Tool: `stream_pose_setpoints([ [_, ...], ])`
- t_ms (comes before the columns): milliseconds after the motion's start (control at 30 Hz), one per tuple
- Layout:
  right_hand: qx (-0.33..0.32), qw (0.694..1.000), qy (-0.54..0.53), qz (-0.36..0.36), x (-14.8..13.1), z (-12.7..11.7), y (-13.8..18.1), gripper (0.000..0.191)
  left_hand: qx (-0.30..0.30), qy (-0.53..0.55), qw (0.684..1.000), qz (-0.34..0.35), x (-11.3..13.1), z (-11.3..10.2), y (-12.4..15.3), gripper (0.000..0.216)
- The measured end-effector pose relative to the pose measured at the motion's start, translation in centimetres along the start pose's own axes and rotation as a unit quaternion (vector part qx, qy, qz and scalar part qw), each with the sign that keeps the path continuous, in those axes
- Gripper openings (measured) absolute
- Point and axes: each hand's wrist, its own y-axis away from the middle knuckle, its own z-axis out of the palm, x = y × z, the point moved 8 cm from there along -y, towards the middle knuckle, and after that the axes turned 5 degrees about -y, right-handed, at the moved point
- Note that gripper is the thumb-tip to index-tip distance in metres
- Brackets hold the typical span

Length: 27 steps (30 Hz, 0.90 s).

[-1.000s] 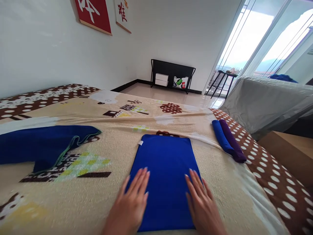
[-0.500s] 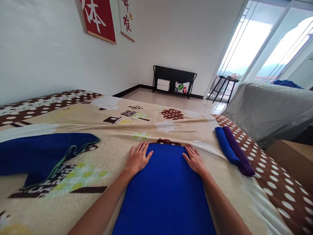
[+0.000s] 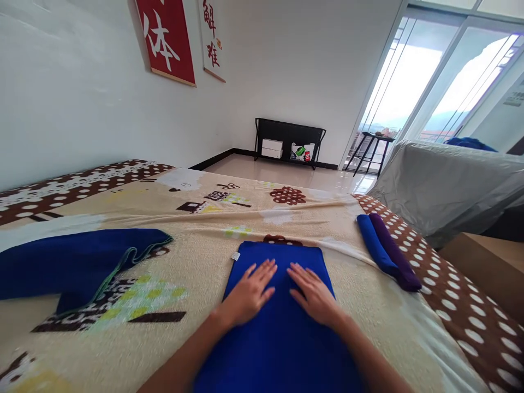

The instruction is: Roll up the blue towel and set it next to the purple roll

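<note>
A smooth blue cloth [image 3: 282, 344] lies flat on the bed in front of me, its far edge straight and a small white tag [image 3: 235, 256] showing at the far left corner. On its left half rests my left hand [image 3: 251, 292], palm down with fingers extended. My right hand [image 3: 315, 292] lies the same way on the right half, fingers outstretched. Neither hand grips the fabric. To the left, a loose dark blue cloth [image 3: 82, 262] with a green stitched edge is spread out. Rolled blue cloth [image 3: 374, 245] and rolled purple cloth [image 3: 395, 254] lie side by side at the right.
A cream patterned blanket [image 3: 196, 273] covers the bed, with brown polka-dot fabric [image 3: 462, 311] along its right side. Beyond stand a black rack [image 3: 290, 134], a dark stool [image 3: 370, 147] and a plastic-covered piece of furniture [image 3: 446, 180]. A cardboard box [image 3: 483, 262] sits at the right.
Both hands have moved from the blue cloth's far corners inward and nearer to me, onto its surface. The white tag now shows. The view has tilted up slightly.
</note>
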Motion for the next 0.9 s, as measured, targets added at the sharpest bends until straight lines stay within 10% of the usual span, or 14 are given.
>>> stream_pose_setpoints([
  [133, -0.024, 1.000, -0.001, -0.013, -1.9, 0.4, 5.4, 0.056, 0.008, 0.000, 1.000, 0.013, 2.3, -0.5, 5.9, 0.060],
  [333, 0.061, 0.991, 0.118, -0.008, 0.0, -0.7, 14.4, 0.064, 0.092, -0.107, 0.988, -0.070, -1.0, -1.9, 15.3, 0.061],
  [467, 0.205, 0.960, 0.190, -0.009, -3.8, -1.8, 16.0, 0.073, 0.157, -0.152, 0.975, -0.045, 2.7, -3.7, 14.9, 0.070],
  [667, 0.215, 0.963, 0.128, -0.104, -13.0, 1.4, 12.0, 0.061, 0.148, -0.079, 0.983, 0.073, 12.9, -3.6, 9.5, 0.065],
  [900, 0.113, 0.974, 0.103, -0.169, -7.6, 0.0, 17.8, 0.065, 0.130, -0.121, 0.981, 0.083, 8.1, -3.5, 16.5, 0.068],
])
